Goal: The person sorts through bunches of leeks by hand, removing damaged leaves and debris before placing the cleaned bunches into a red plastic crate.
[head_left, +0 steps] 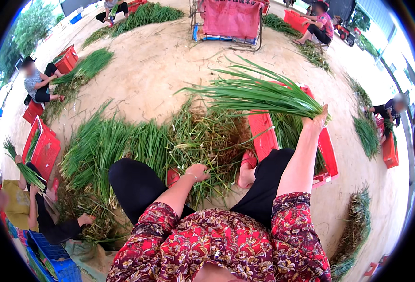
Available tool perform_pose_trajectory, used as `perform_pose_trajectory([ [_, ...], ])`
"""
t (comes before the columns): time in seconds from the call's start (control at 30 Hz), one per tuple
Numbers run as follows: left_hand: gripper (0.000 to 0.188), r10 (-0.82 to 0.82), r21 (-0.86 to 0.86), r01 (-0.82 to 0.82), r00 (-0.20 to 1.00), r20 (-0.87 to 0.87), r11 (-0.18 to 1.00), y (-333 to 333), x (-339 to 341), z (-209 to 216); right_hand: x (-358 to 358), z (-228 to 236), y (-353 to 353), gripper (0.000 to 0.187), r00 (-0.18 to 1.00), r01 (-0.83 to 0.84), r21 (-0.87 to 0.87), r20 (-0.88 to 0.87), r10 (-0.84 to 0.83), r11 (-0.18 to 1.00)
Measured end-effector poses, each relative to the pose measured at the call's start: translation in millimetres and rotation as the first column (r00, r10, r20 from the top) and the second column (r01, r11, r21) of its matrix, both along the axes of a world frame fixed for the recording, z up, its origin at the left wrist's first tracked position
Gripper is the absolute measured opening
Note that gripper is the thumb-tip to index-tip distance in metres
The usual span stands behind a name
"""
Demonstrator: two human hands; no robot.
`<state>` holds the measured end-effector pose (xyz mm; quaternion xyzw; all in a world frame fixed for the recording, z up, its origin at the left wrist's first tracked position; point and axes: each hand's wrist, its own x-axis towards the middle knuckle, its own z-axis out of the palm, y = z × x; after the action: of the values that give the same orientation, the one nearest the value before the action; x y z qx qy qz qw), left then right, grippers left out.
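Observation:
My right hand [316, 120] is closed around the base end of a large bunch of green chives [259, 94]. The long flat leaves fan out to the left, above a red plastic crate [263, 134]. More chives [287, 131] lie inside that crate, beside my right leg. My left hand [197, 173], with a thin bracelet at the wrist, is low between my knees over a heap of leaf trimmings [207, 136]. Its fingers are curled in; whatever they may hold is too small to make out. Loose chives [109, 150] lie spread on the ground beyond my left knee.
On the left a person [22, 202] holds chives beside a red crate [45, 145]; a blue crate [64, 268] stands lower down. Other people sit with crates around the yard. A metal-framed cart with pink cloth [231, 19] stands ahead. A strip of cuttings [353, 230] lies right.

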<state>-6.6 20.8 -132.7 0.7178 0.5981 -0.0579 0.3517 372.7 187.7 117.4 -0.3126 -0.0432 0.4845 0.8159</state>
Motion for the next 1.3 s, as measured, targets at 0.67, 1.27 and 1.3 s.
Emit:
perform_pose_trajectory([
  [0.67,0.023,0.414,-0.164,-0.410,0.650,0.638,0.897,9,13,78,5,-4,0,0.063,0.995,-0.077,-0.033,-0.062,0.075,0.996],
  [1.27,0.017,0.458,-0.183,-0.515,0.478,0.749,0.837,18,-13,123,-1,-2,-2,0.066,0.994,-0.104,-0.031,-0.041,0.102,0.994],
  [1.3,0.019,0.527,-0.243,-0.660,0.272,0.805,0.711,24,-20,122,0,-1,-3,0.066,0.994,-0.103,-0.038,-0.043,0.101,0.994],
])
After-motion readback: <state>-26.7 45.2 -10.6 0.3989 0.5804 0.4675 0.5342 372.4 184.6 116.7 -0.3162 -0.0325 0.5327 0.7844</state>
